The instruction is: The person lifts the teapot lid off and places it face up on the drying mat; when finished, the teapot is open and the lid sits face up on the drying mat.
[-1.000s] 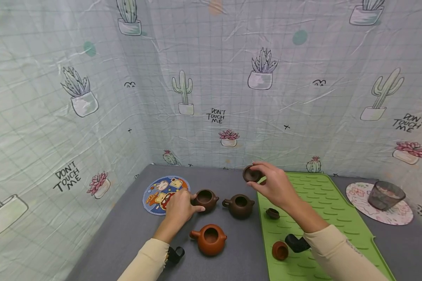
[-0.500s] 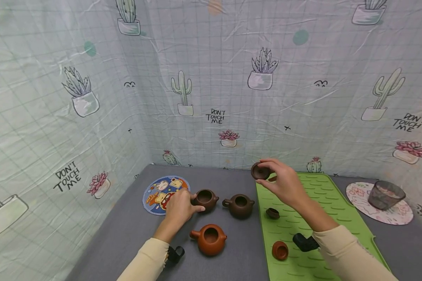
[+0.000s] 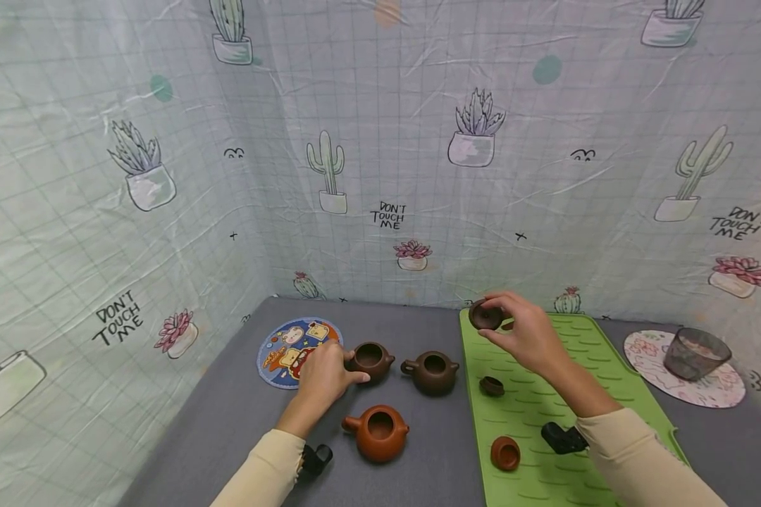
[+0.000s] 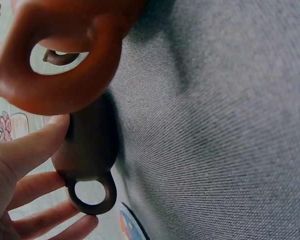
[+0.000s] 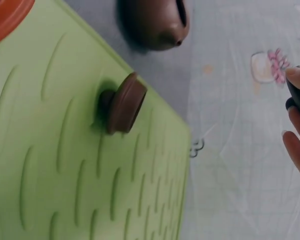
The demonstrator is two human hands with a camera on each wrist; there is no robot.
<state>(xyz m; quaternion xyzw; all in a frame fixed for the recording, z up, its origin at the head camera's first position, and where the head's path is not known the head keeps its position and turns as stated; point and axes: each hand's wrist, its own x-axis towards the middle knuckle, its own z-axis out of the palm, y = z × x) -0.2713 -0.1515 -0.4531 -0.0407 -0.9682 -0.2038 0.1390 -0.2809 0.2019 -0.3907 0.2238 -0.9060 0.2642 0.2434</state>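
Observation:
My left hand point(image 3: 325, 377) grips a dark brown clay teapot point(image 3: 380, 367) from its handle side; thumb and fingers also show around this lidless pot in the left wrist view. Between thumb and fingers, my right hand point(image 3: 528, 334) pinches a dark brown teapot lid point(image 3: 485, 317), its hollow underside facing me, over the far left corner of the green mat point(image 3: 545, 352). A second dark brown teapot point(image 3: 434, 380) stands uncovered just right of the first. Nearer me is an orange-brown teapot point(image 3: 380, 445), its mouth uncovered.
On the mat lie a small dark lid point(image 3: 492, 386) and an orange-brown lid point(image 3: 505, 453). A round cartoon coaster point(image 3: 282, 355) lies behind my left hand. At far right, a smoky glass cup point(image 3: 696, 355) stands on a pink floral coaster point(image 3: 647, 345). Patterned curtain hangs behind the table.
My right hand has carried the lid to the right, from left of the green mat to over its far left corner. My left hand and the teapots stay in place.

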